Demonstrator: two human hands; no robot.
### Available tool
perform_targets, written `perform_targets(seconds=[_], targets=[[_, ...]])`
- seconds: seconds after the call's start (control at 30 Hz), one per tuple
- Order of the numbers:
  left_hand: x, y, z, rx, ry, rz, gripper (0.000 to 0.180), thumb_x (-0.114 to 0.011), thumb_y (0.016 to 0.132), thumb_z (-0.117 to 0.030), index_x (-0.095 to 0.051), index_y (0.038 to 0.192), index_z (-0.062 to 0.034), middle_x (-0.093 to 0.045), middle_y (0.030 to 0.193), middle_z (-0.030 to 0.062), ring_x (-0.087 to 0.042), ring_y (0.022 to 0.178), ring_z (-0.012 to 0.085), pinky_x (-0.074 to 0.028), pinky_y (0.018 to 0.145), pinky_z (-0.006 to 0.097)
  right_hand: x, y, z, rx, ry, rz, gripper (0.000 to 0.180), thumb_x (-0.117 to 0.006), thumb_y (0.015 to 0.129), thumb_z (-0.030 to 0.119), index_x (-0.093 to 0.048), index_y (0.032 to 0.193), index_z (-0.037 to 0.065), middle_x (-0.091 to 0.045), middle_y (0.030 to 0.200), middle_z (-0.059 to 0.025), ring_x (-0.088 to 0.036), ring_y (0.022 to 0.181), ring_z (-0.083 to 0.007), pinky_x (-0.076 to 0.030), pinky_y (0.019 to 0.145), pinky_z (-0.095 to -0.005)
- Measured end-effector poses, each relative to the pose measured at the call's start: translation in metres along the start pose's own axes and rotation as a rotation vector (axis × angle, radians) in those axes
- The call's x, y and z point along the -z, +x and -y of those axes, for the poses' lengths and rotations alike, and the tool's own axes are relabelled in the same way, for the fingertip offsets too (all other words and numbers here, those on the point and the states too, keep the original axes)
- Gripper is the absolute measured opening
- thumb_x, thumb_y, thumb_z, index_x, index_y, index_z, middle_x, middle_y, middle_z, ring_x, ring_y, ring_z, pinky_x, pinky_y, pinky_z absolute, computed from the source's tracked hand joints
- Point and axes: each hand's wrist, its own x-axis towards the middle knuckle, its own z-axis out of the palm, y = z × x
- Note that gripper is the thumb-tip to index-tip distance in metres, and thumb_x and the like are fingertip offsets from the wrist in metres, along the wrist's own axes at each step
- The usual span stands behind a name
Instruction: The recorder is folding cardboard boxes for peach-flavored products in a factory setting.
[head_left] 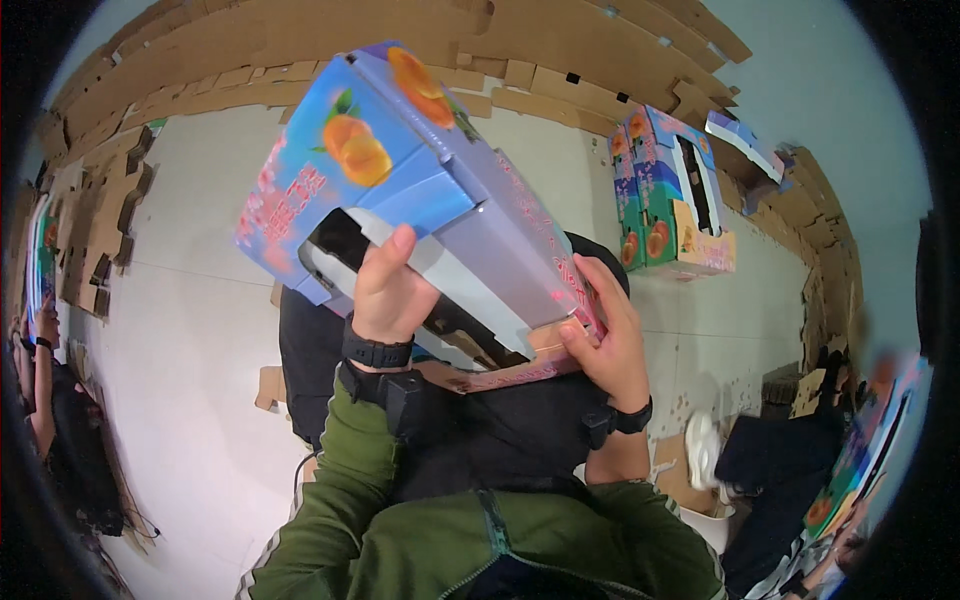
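A large blue and lilac cardboard fruit box (460, 215), printed with orange fruit and pink blossoms, is held tilted above my lap. Its far end points up and to the left. A long dark cut-out (345, 240) with pale edges runs along the face toward me. My left hand (390, 295) grips the box at this cut-out, thumb raised against the panel; its other fingers are mostly hidden. Around the near right corner closes my right hand (612, 335), thumb on the light-brown end flap (553, 338) and fingers along the side panel.
Two matching boxes (665, 195) stand side by side at the right, with a partly open carton (745, 150) behind. Flattened cardboard (300, 45) lines the far side; more sheets (105, 220) lie left. Other people with similar boxes are at both edges. White shoes (702, 450) show lower right.
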Motion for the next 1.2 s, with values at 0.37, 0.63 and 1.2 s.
perform_targets(seconds=[0.37,0.63,1.2], targets=[[-0.009,0.004,0.013,0.065,-0.175,-0.028,0.059,-0.048,0.102,-0.049,-0.042,0.145,-0.0085,-0.051,0.145,0.0102,-0.047,0.134,0.0293,-0.034,0.114,0.049,-0.001,-0.002,-0.007,-0.02,0.017,-0.03,0.068,-0.074,0.081,0.031,-0.052,0.138,0.003,-0.054,0.136,-0.023,-0.055,0.124,-0.0384,-0.043,0.105,-0.0408],[-0.031,-0.008,0.01,0.022,-0.282,0.049,0.074,-0.052,0.096,-0.056,-0.036,0.149,-0.0073,-0.047,0.147,0.0075,-0.043,0.137,0.0279,-0.032,0.115,0.05,-0.002,-0.005,-0.015,-0.017,0.092,-0.012,0.07,-0.076,0.078,0.033,-0.052,0.137,0.003,-0.054,0.137,-0.0208,-0.056,0.125,-0.0342,-0.043,0.105,-0.0399],[-0.045,-0.006,0.013,-0.1,-0.013,-0.271,0.064,-0.051,0.1,-0.049,-0.04,0.144,-0.0038,-0.051,0.142,0.0077,-0.049,0.131,0.0253,-0.036,0.111,0.045,-0.005,-0.004,-0.014,-0.06,0.159,-0.009,0.07,-0.077,0.078,0.034,-0.054,0.136,0.004,-0.054,0.136,-0.0187,-0.057,0.122,-0.0311,-0.043,0.104,-0.0371]])
